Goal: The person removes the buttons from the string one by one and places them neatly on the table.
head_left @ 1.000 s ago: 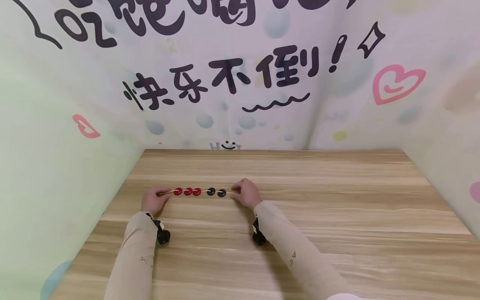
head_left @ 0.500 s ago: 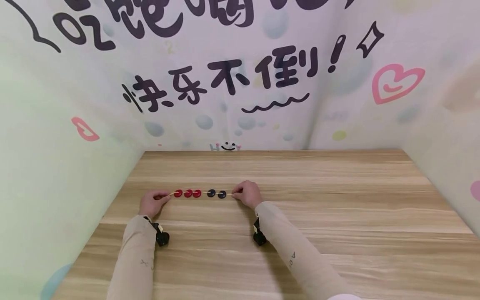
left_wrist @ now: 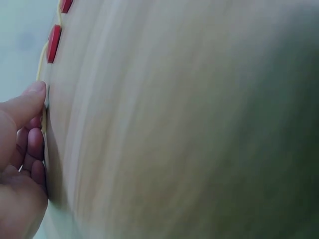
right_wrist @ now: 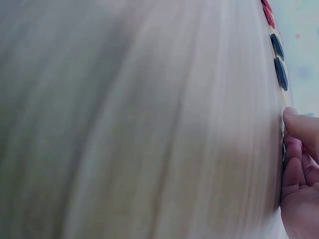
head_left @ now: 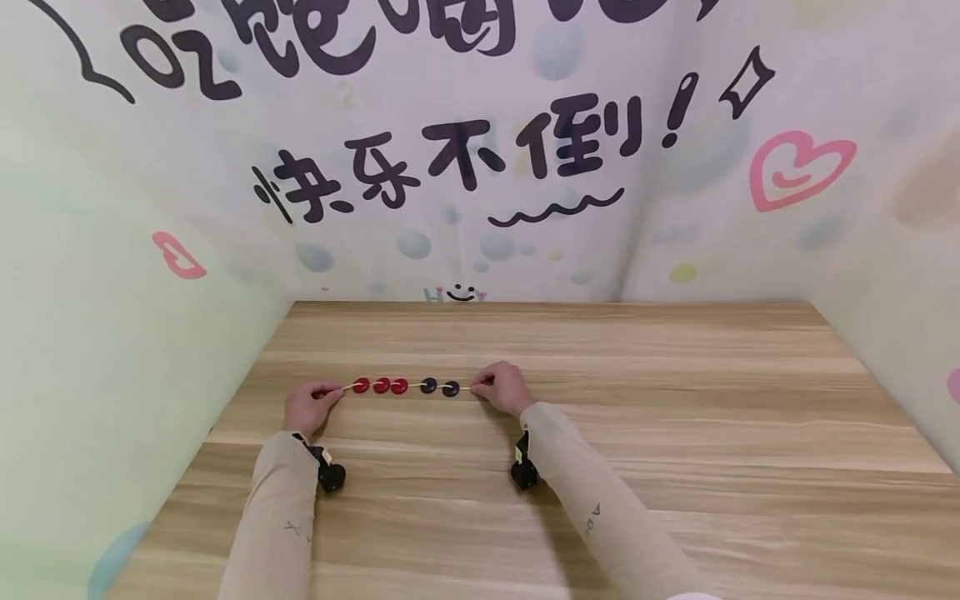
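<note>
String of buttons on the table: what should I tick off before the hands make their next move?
1. Left hand pinches its end of the string: ok.
2. Right hand pinches the other end: ok.
3. String straight between the hands: ok.
4. Three red buttons and two dark buttons threaded on the string: ok.
5. Buttons lifted off the wooden table or resting on it: cannot tell.
6. Knots at the string's ends: cannot tell, hidden in each grip.
</note>
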A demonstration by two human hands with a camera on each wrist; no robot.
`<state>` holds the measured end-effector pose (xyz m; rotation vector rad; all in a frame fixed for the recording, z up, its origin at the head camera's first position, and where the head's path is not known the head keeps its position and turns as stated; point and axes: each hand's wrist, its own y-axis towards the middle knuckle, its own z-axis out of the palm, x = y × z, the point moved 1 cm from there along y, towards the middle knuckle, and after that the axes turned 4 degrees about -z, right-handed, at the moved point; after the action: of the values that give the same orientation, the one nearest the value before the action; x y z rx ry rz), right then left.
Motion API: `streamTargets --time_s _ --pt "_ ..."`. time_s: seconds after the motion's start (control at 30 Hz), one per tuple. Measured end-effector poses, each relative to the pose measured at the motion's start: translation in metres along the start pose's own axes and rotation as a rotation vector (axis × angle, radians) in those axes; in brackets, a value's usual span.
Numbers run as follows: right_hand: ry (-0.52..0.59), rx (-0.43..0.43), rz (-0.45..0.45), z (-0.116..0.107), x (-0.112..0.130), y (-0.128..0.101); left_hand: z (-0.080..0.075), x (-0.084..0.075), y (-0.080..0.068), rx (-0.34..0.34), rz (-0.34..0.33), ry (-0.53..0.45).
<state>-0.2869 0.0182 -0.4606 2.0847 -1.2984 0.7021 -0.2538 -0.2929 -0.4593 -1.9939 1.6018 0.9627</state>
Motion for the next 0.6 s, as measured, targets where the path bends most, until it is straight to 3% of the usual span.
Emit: streamTargets --time_s 0.4,0.6 --pt "0.006 0.047 0.063 -0.012 -0.009 -0.007 0.006 -0.009 -0.005 -0.001 0.014 -0.012" --pt "0.034 0.053 0.071 -0.02 -0.007 -0.013 0.01 -0.012 -0.009 0.04 0.028 -0.029"
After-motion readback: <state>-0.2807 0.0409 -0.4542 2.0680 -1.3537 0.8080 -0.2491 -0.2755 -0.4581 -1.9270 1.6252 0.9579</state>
